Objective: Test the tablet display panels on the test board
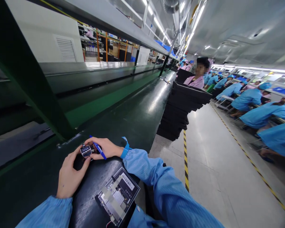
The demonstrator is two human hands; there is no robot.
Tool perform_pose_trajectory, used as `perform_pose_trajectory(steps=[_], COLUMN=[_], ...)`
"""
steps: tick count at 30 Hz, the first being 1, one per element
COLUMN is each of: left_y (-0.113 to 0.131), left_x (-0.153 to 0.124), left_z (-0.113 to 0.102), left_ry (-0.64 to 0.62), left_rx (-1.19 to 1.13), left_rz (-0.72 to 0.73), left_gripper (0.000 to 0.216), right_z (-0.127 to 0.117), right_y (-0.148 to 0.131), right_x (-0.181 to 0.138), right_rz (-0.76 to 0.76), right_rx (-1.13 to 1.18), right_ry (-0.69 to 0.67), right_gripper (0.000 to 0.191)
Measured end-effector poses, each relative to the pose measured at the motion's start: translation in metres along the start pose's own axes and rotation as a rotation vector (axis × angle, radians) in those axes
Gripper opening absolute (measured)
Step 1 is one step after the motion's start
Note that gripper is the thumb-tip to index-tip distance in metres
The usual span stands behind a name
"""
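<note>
A small black boxy part [86, 151] with a silvery rim and pale lettering is held up over the bench between both hands. My left hand [70, 172] grips it from the left, fingers curved around and thumb against its lower side. My right hand [108, 148] pinches its right side and also keeps a blue pen [98, 148] between the fingers. Around my right wrist is a blue band [125, 149]. Closer to my body lies an opened tablet-like device [118, 198], its circuit board, tape strips and a barcode label showing.
The dark green bench [123, 123] runs away from me, with a slanted green post [38, 82] at left. Stacked black trays [173, 110] stand at its right edge. Past them sits a person in pink [198, 81]; workers in blue [251, 98] line the right.
</note>
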State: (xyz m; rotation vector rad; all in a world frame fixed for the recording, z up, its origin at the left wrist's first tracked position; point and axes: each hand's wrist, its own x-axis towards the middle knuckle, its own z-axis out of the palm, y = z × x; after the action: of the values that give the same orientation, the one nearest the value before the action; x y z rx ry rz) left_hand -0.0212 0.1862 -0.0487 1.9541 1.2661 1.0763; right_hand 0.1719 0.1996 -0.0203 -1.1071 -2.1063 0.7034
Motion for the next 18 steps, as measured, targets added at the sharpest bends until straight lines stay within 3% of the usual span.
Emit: perform_pose_trajectory(steps=[18], left_y=[-0.0014], left_x=[-0.0002], left_z=[-0.0001], left_ry=[-0.005], left_rx=[-0.014], left_rz=[-0.033], left_gripper=[0.063], right_z=[-0.0016], right_y=[-0.0049], right_x=[0.0001], right_rz=[0.025], right_rx=[0.009], right_ry=[-0.020], right_gripper=[0.052])
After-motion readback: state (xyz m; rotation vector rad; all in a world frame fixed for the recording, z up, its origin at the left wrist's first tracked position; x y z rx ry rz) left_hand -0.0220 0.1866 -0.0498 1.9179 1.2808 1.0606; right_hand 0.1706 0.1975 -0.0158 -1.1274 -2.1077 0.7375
